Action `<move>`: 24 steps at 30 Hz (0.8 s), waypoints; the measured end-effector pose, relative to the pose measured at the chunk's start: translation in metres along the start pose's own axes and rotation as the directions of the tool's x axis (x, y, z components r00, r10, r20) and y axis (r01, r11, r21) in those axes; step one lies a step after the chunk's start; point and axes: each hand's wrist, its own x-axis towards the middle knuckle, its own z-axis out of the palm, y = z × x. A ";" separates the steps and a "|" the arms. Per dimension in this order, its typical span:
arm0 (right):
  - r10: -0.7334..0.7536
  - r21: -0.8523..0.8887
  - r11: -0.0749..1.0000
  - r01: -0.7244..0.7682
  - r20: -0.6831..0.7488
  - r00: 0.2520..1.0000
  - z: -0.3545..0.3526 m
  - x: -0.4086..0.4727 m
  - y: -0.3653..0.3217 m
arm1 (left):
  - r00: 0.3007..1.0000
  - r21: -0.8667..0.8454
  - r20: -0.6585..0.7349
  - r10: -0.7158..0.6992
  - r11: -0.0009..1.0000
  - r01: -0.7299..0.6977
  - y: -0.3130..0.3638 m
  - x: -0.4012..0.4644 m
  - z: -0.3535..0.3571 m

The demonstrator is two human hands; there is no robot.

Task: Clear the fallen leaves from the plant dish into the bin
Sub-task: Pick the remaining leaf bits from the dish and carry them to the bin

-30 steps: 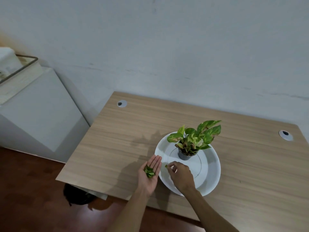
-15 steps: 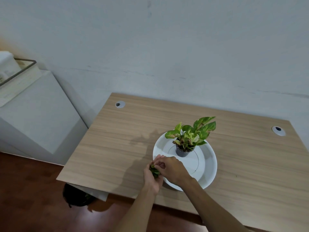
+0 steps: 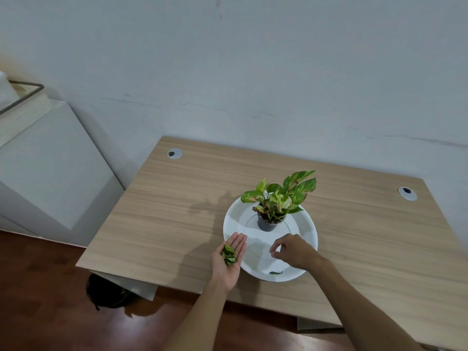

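1. White plant dish (image 3: 307, 230) is sitting on the wooden desk (image 3: 162, 219), directly under and between both hands.
2. Left hand (image 3: 229, 260) is lying palm up, fingers spread flat and together, at the dish's near-left rim, partly over the desk.
3. Small pile of green fallen leaves (image 3: 228, 255) is resting in the left palm, loose, not gripped.
4. Right hand (image 3: 293, 250) is hovering palm down over the near part of the dish, just to the right of the left hand, apart from it.
5. Right fingers (image 3: 274, 250) are curling inward, thumb and fingertips close together in a loose pinch; cannot tell whether anything is between them.
6. One dark green leaf (image 3: 275, 272) is lying on the dish near its front rim, just below the right hand and to the right of the left wrist, touched by neither.
7. Potted pothos (image 3: 277, 198) in a dark pot (image 3: 267, 224) is standing upright on the dish centre, just beyond both hands.
8. Black bin (image 3: 106, 291) is sitting on the reddish floor under the desk's near-left corner, well to the left of the left forearm and lower; some green is showing inside it.
9. Two grey cable grommets (image 3: 174, 153) are sitting in the desk's far corners, well beyond the hands.
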 end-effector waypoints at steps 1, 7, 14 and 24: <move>0.008 -0.040 0.999 -0.007 0.037 0.999 0.001 -0.001 0.003 | 1.000 0.004 0.002 -0.004 1.000 0.004 -0.001 0.001 0.000; 0.196 -0.143 0.973 -0.178 0.124 0.973 0.014 0.001 0.009 | 1.000 0.016 0.011 -0.011 1.000 0.011 0.000 0.006 -0.005; 0.268 -0.293 0.929 -0.228 0.104 0.958 0.029 0.009 0.005 | 1.000 -0.009 0.028 -0.009 1.000 0.009 -0.002 0.007 -0.007; 0.126 0.116 0.982 -0.146 0.167 0.978 0.023 0.013 0.005 | 0.999 0.001 0.032 -0.030 1.000 0.030 0.003 0.007 -0.007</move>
